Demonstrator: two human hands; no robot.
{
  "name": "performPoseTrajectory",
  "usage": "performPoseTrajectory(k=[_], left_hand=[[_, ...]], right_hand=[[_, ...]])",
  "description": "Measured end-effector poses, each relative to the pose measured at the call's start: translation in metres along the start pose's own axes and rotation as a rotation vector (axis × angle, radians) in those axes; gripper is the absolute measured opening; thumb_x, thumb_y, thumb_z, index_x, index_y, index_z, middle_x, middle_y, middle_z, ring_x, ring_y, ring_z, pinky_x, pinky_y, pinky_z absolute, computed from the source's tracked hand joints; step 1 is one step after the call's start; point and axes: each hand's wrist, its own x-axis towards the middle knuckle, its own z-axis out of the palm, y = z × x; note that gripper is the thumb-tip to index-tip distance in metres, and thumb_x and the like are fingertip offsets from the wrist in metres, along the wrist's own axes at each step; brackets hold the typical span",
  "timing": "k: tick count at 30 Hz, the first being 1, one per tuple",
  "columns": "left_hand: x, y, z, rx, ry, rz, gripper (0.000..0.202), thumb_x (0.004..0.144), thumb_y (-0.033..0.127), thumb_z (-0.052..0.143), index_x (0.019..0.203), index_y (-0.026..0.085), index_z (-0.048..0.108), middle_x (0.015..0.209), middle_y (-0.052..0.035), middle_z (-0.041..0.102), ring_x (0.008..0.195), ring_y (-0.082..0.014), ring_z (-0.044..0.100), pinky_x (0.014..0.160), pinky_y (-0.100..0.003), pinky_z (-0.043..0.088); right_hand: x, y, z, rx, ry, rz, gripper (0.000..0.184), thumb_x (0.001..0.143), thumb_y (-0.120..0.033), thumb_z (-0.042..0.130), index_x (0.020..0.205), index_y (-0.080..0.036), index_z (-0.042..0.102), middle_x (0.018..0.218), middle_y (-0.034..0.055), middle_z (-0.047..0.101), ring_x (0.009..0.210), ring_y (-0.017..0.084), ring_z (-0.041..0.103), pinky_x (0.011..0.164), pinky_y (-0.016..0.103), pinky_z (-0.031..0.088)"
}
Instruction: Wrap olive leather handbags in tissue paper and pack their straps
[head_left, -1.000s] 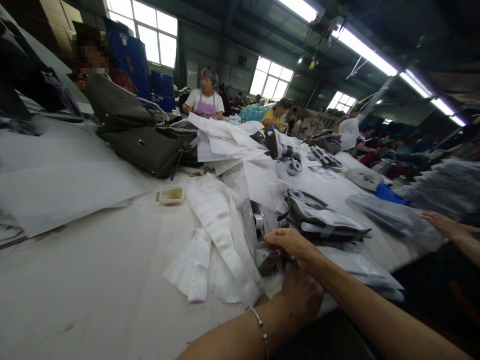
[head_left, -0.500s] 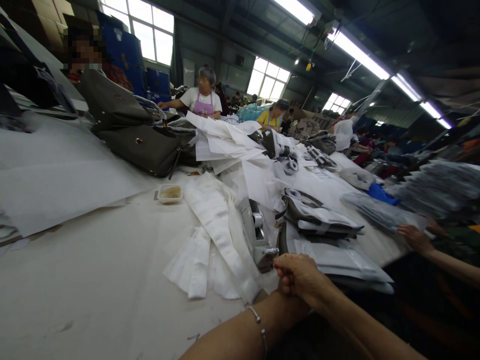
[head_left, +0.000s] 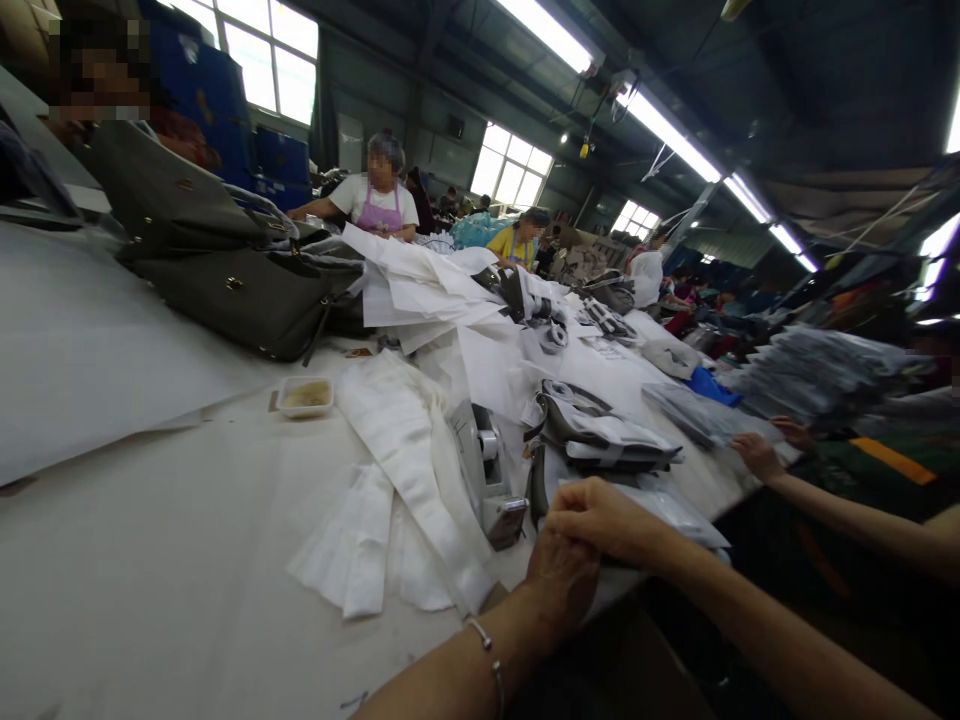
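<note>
My left hand point(head_left: 564, 578), with a silver bracelet at its wrist, is closed at the table's front edge. Its fingers are mostly hidden behind my right hand point(head_left: 606, 515), which bends over it with curled fingers. The two hands touch, and whatever lies between the fingertips cannot be made out. Just left of them stands a grey tape dispenser point(head_left: 486, 470) with a roll in it. Strips of white soft wrapping material point(head_left: 401, 455) lie beside the dispenser. Behind my right hand are a folded dark bag in white paper point(head_left: 607, 430) and a plastic-wrapped flat packet point(head_left: 679, 510).
Grey-green handbags point(head_left: 247, 290) stand at the left on the pale table point(head_left: 187, 560). A small plastic tub point(head_left: 305, 397) sits mid-table, with loose white paper sheets point(head_left: 427, 280) behind. At right, a co-worker's hands point(head_left: 757, 457) touch clear plastic bags point(head_left: 697, 412) near a stack.
My right hand has shifted from over my left wrist to meet the left hand's fingers. The view has swung right, so the table things sit further left. The co-worker's second hand shows more.
</note>
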Motion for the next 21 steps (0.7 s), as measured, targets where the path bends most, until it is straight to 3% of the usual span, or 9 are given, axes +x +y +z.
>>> performPoseTrajectory(k=[3,5,7,15,21], left_hand=[[-0.006,-0.008,0.005,-0.074,0.131,0.233,0.038,0.1,0.028,0.036,0.125,0.013,0.059,0.118,-0.0076,0.065,0.107,-0.0183,0.059,0.093,-0.033,0.052],[-0.009,-0.01,0.009,-0.095,0.195,0.281,0.039,0.097,0.023,0.042,0.131,0.009,0.054,0.126,-0.0107,0.063,0.117,-0.0216,0.056,0.1,-0.038,0.047],[-0.01,-0.01,0.013,-0.089,0.195,0.273,0.041,0.096,0.022,0.042,0.133,0.007,0.052,0.129,-0.0128,0.061,0.119,-0.0229,0.054,0.101,-0.039,0.045],[-0.009,-0.009,0.014,-0.083,0.256,0.253,0.039,0.097,0.023,0.04,0.13,0.009,0.057,0.126,-0.0114,0.062,0.116,-0.0226,0.055,0.099,-0.038,0.042],[-0.009,-0.013,0.01,-0.112,0.245,0.283,0.041,0.098,0.025,0.037,0.129,0.009,0.057,0.128,-0.0124,0.061,0.117,-0.0236,0.053,0.1,-0.038,0.041]], right_hand=[[-0.001,0.004,-0.051,-0.243,-0.056,-0.071,0.011,0.073,-0.026,0.062,0.065,-0.018,0.065,0.058,-0.0013,0.062,0.054,0.013,0.054,0.052,0.022,0.04],[0.007,0.007,-0.074,-0.648,-0.068,-0.123,0.011,0.074,-0.019,0.06,0.066,-0.019,0.067,0.06,0.0005,0.065,0.058,0.015,0.058,0.055,0.023,0.039],[0.021,0.008,-0.082,-0.978,-0.063,-0.162,0.013,0.073,-0.012,0.061,0.067,-0.019,0.07,0.063,0.0027,0.067,0.064,0.018,0.063,0.058,0.025,0.038],[0.076,0.015,-0.057,-1.265,-0.155,-0.226,0.007,0.063,-0.007,0.071,0.065,-0.014,0.071,0.069,0.0119,0.071,0.075,0.025,0.071,0.063,0.028,0.046],[0.093,0.024,-0.04,-1.337,-0.109,-0.282,0.015,0.074,-0.005,0.064,0.063,-0.013,0.07,0.07,0.0167,0.072,0.074,0.025,0.072,0.065,0.03,0.049]])
